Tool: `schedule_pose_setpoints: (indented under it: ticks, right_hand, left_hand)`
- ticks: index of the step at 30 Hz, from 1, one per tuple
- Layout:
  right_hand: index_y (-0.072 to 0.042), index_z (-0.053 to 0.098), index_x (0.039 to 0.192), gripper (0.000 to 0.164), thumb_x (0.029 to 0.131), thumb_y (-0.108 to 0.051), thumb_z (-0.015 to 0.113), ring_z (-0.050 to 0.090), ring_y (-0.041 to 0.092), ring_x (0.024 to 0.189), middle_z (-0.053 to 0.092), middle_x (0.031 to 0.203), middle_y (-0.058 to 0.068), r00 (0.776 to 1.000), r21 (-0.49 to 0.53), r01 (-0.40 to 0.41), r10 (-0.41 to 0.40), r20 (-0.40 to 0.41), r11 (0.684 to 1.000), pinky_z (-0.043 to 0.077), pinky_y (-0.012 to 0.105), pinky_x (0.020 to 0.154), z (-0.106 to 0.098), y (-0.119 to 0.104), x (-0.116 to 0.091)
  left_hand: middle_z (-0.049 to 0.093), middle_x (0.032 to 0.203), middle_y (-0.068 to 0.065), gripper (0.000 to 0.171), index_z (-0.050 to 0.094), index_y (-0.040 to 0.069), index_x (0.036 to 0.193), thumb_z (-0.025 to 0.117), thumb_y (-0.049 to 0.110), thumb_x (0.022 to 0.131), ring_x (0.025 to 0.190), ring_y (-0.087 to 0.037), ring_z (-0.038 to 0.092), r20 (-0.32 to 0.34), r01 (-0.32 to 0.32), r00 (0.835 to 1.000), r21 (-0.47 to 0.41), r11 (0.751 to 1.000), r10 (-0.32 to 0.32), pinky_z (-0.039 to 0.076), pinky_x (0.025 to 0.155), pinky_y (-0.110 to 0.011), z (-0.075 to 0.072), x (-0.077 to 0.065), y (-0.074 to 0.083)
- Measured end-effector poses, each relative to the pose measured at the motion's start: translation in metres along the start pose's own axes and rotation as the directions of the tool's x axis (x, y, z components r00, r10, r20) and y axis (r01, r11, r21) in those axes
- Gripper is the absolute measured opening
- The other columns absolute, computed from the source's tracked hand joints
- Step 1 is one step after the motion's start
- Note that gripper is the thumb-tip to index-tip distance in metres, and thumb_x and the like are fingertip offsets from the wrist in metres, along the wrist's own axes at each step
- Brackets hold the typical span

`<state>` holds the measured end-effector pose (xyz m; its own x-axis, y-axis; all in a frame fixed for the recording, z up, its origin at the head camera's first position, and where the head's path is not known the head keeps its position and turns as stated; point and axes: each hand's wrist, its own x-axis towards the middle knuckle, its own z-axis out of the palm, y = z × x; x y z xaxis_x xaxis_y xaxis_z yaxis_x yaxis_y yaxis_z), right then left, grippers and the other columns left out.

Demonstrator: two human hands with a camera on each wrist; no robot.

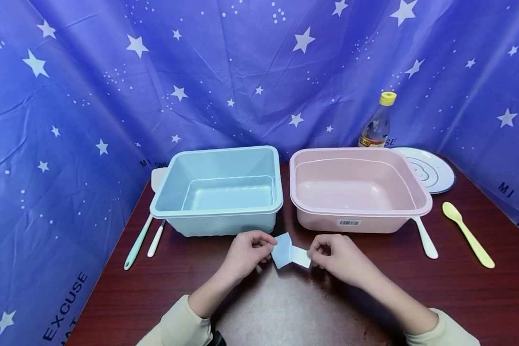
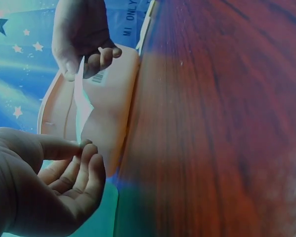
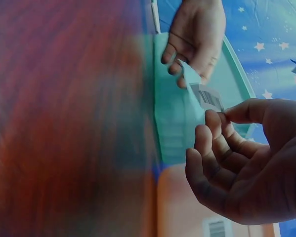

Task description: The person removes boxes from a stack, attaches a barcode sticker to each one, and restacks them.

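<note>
My left hand pinches a small light-blue paper piece between thumb and forefinger, in front of the gap between two basins. Joined to its right side is a white barcode label. The label's outer end is pinched by the thumb and forefinger of my right hand. Its printed barcode side faces away from the head camera and shows in the right wrist view. Both pieces hang above the table, stretched between the hands. The other fingers of each hand curl loosely.
Behind the hands stand a light-blue basin and a pink basin with a barcode sticker. Utensils with green and white handles lie left. A white handle, yellow spoon, plate and yellow-capped bottle are right.
</note>
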<state>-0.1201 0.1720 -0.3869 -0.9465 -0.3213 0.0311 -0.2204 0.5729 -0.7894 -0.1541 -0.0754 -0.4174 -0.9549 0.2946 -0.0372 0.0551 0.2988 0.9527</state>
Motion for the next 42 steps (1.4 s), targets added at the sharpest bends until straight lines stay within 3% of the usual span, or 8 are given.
schedule_pose_setpoints:
  ticks: [6,11,13,20,25,30,36,42]
  right_hand:
    - [-0.017,0.067,0.080,0.013,0.090,-0.009,0.068,0.054,0.008,0.061,0.058,0.068,-0.009,0.998,-0.062,-0.024,0.021,-0.057,0.998,0.044,0.025,0.064,-0.014,-0.001,0.000]
    - [-0.016,0.067,0.082,0.012,0.090,-0.007,0.067,0.055,0.009,0.062,0.059,0.069,-0.006,0.997,-0.047,-0.020,0.017,-0.071,0.999,0.044,0.025,0.062,-0.021,-0.002,0.000]
    - [-0.014,0.068,0.082,0.011,0.091,-0.007,0.067,0.057,0.011,0.062,0.061,0.069,-0.003,0.999,-0.023,-0.016,0.015,-0.052,1.000,0.045,0.026,0.062,-0.021,-0.002,0.000]
    - [-0.014,0.067,0.081,0.012,0.093,-0.011,0.067,0.063,0.019,0.064,0.067,0.070,0.001,0.999,0.029,-0.036,0.035,0.031,0.999,0.048,0.026,0.062,-0.018,0.001,0.002]
    - [-0.006,0.068,0.086,0.010,0.095,-0.010,0.066,0.063,0.019,0.066,0.067,0.074,0.005,0.992,0.180,-0.059,0.037,0.121,0.982,0.053,0.030,0.061,-0.017,0.003,0.004]
    - [0.001,0.066,0.090,0.011,0.096,-0.008,0.063,0.063,0.021,0.068,0.067,0.076,0.009,0.977,0.299,-0.094,0.030,0.211,0.950,0.057,0.036,0.063,-0.016,0.003,0.005]
    - [0.001,0.066,0.090,0.015,0.097,-0.012,0.063,0.064,0.020,0.069,0.067,0.076,0.009,0.968,0.337,-0.103,0.016,0.251,0.936,0.059,0.039,0.065,-0.015,0.003,0.004]
    - [0.002,0.065,0.099,0.021,0.101,-0.019,0.063,0.064,0.022,0.070,0.066,0.081,0.012,0.982,0.346,-0.104,0.040,0.187,0.933,0.059,0.039,0.067,-0.015,0.003,0.005]
  left_hand:
    - [0.067,0.072,-0.007,0.012,0.074,0.004,0.094,0.064,-0.002,0.089,0.058,-0.021,0.061,0.045,0.002,0.999,0.099,0.995,-0.006,0.052,0.050,-0.032,0.000,0.000,-0.002]
    - [0.063,0.074,0.002,0.015,0.074,0.006,0.092,0.064,-0.005,0.088,0.058,-0.014,0.057,0.228,-0.025,0.974,0.191,0.981,-0.019,0.048,0.054,-0.024,0.002,-0.004,-0.001]
    - [0.062,0.080,0.003,0.014,0.075,0.009,0.093,0.068,-0.002,0.088,0.064,-0.011,0.057,0.264,-0.053,0.965,0.225,0.973,-0.008,0.048,0.061,-0.024,0.003,-0.005,0.000]
    - [0.060,0.088,-0.001,0.013,0.074,0.012,0.091,0.077,0.001,0.085,0.073,-0.008,0.054,0.131,-0.196,0.978,0.303,0.933,0.163,0.046,0.068,-0.023,0.004,-0.006,0.000]
    - [0.060,0.088,0.003,0.016,0.074,0.016,0.091,0.078,0.001,0.085,0.072,-0.008,0.056,0.074,-0.287,0.958,0.215,0.933,0.278,0.048,0.065,-0.024,0.005,-0.004,0.004]
    - [0.061,0.096,0.005,0.018,0.075,0.016,0.095,0.078,0.000,0.086,0.076,-0.011,0.058,0.115,-0.356,0.932,0.103,0.929,0.345,0.050,0.064,-0.024,0.006,-0.006,0.011]
    - [0.062,0.097,0.003,0.015,0.076,0.014,0.093,0.078,0.001,0.086,0.078,-0.010,0.058,0.114,-0.397,0.915,0.068,0.915,0.388,0.049,0.063,-0.023,0.008,-0.009,0.013]
    - [0.062,0.092,0.003,0.003,0.075,0.009,0.093,0.076,0.008,0.090,0.080,-0.012,0.058,0.053,-0.337,0.940,0.014,0.941,0.336,0.049,0.064,-0.023,0.008,-0.008,0.012]
